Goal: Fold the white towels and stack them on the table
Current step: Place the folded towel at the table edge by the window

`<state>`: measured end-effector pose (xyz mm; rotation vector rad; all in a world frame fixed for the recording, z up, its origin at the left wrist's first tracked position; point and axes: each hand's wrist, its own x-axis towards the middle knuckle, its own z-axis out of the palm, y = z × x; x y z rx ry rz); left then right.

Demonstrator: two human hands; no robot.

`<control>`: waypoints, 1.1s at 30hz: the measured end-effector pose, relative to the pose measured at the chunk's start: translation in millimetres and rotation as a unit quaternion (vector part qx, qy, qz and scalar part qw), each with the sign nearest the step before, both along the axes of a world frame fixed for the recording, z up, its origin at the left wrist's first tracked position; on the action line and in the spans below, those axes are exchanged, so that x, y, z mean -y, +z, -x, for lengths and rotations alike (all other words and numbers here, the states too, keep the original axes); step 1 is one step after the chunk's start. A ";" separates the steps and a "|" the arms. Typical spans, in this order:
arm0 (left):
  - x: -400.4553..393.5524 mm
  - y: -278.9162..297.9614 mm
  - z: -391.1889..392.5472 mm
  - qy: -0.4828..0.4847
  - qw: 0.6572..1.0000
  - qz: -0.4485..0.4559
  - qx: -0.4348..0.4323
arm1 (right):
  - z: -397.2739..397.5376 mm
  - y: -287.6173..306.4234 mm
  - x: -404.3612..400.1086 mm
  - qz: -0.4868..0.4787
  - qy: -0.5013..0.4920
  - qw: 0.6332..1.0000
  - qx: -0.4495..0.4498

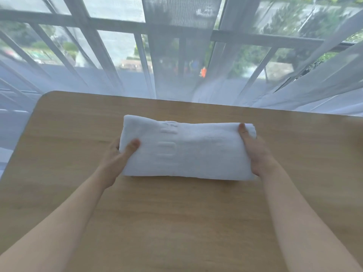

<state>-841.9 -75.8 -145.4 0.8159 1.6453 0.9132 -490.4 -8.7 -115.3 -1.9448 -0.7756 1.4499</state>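
On the wooden table, a folded white towel lies centred, its ends pinched by the left hand and right hand, apparently placing it; next, releasing it squarely.

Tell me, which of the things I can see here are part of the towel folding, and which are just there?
Part of the job:
- folded white towel, lying on the table
- left hand, gripping the towel's left end
- right hand, gripping its right end
- wooden table, where the towels get stacked

Just there:
- sheer curtain
- window frame behind it
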 end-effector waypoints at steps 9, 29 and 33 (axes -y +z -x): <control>-26.4 -7.7 -16.0 0.052 0.998 0.013 -0.027 | -24.9 -9.8 29.4 0.004 0.113 0.988 -0.107; 6.3 -3.4 -7.9 0.138 0.987 -0.047 0.066 | -28.2 -11.7 56.1 -0.036 0.118 0.976 -0.178; -1.0 -9.0 -9.0 0.129 0.991 -0.010 0.036 | -9.5 -19.9 54.2 -0.031 0.045 0.995 -0.080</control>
